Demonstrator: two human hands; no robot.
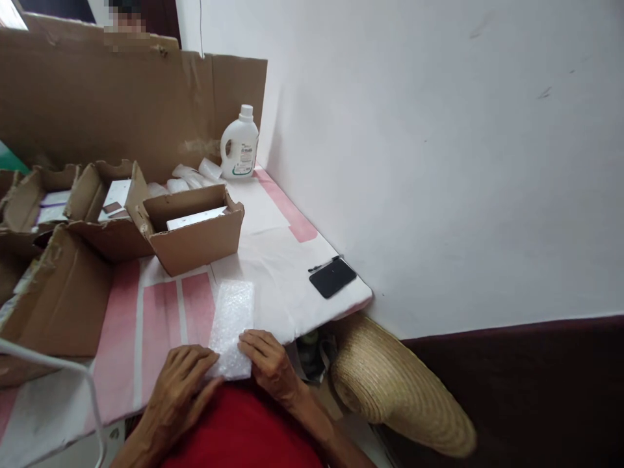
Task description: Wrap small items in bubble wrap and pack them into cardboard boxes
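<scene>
both hands press flat on the near end of a bubble wrap sheet at the worktop front edge: left hand on its left corner, right hand on its right. an open box stands just behind; a phone lies to the right.

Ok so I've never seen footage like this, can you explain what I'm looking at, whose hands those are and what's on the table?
This is one picture from a camera worn on a person's head, looking forward and down, so the hands at the bottom are the wearer's own. The left hand and right hand both rest on the near end of a sheet of bubble wrap lying flat on the table, which has a pink and white cover. Behind it stands an open cardboard box, with more boxes to the left. A white jug stands in the corner, a black phone lies near the right edge, and a straw hat sits below the table.
</scene>
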